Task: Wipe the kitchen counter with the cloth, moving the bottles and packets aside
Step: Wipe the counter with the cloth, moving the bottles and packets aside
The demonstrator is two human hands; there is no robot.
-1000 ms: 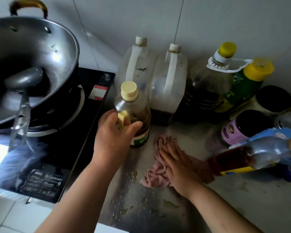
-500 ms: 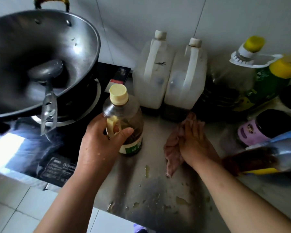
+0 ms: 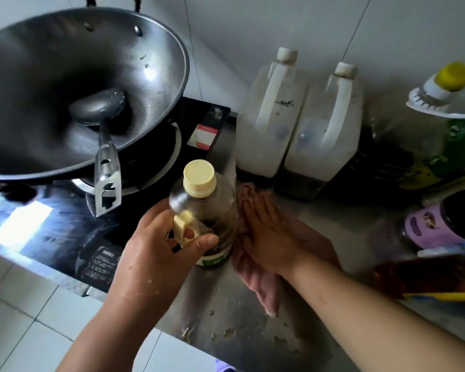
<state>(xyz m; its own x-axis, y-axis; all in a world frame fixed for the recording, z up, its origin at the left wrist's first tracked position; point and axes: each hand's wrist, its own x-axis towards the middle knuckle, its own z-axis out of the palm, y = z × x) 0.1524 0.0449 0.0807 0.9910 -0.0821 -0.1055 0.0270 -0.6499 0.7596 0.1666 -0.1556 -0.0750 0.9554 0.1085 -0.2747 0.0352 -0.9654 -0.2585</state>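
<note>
No legible text: print on stove (image 3: 97, 261) panel, bottle (image 3: 203, 210) label, purple jar (image 3: 435, 224) label too blurred.

Soft, even light fills the kitchen, and a bright white patch of glare lies on the glossy black cooktop (image 3: 19, 224) at the left, with smaller glints on the wok (image 3: 65, 84). The wide-angle lens bends the wall tile lines and bulges the edges. The brown bottle (image 3: 424, 275) at the right edge is smeared with blur, while the counter (image 3: 242, 331) shows dim reflections.
</note>
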